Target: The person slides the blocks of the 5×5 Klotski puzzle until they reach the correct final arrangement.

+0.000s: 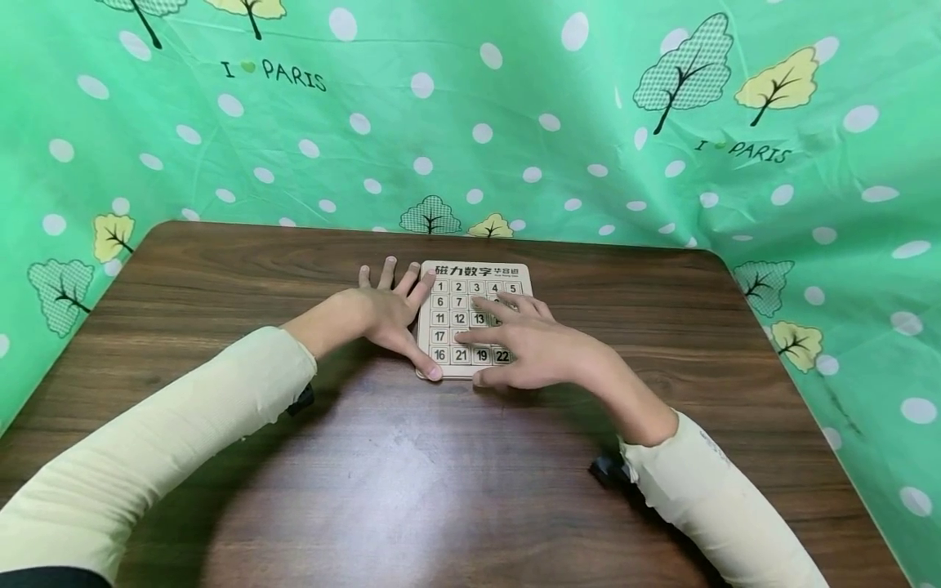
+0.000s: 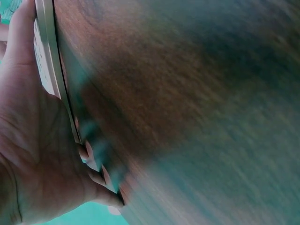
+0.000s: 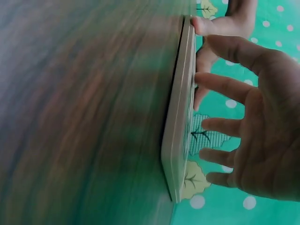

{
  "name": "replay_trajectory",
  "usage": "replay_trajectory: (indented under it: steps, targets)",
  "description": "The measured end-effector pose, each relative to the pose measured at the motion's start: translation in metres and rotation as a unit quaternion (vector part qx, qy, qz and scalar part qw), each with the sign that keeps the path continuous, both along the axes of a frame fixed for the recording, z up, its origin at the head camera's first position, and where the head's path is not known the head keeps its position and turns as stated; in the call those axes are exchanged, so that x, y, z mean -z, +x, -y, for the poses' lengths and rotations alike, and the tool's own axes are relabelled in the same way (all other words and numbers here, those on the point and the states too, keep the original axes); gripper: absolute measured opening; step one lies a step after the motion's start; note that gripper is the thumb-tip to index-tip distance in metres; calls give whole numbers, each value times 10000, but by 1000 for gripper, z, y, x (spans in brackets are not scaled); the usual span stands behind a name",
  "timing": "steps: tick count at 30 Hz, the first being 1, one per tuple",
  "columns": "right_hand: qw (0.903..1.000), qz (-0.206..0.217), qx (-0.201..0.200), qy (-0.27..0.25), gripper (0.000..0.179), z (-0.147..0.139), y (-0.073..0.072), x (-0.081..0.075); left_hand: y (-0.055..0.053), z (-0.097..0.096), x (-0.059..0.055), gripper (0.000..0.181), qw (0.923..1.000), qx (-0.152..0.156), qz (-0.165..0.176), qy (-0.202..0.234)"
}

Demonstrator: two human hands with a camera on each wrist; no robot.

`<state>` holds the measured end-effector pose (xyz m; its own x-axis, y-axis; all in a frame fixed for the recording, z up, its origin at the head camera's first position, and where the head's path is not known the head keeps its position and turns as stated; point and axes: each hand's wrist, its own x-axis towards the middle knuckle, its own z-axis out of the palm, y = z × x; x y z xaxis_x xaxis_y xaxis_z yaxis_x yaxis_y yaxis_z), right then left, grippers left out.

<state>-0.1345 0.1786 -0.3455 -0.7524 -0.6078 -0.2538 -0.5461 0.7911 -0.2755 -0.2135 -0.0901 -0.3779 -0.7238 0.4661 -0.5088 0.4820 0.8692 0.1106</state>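
A pale number-slide puzzle board with numbered tiles lies flat near the far side of the table. Fingers spread, my left hand braces the board's left side; its thumb rests on the lower left corner, and its index fingertip is at the upper left edge. My right hand hovers over the right part with loosely extended fingers, hiding several tiles. In the right wrist view, the index fingertip of the right hand meets the board's face, while the other fingers stand off it. The left wrist view shows the left palm beside the board's edge.
The dark wood-grain table reaches toward me in front of the board. A green dotted cloth with tree prints hangs behind it and along both sides. Dark wrist devices show below the pale sleeves.
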Motion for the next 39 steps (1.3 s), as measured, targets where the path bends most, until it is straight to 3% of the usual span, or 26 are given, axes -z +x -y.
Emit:
replay_trajectory:
  steps: [7,17,26,39]
  targets:
    - [9998,88,46,-187,41,-14,6,-7,-1,-1,1,173,10000,18,3,4]
    - [9994,67,326,-28,52,-19,-2,-1,0,1,1,173,10000,-13,36,18]
    - [9990,162,365,-205,38,-40,6,-6,0,1,1,173,10000,-2,43,16]
    - [9993,184,100,-299,52,-31,13,2,1,0,1,173,10000,-6,34,15]
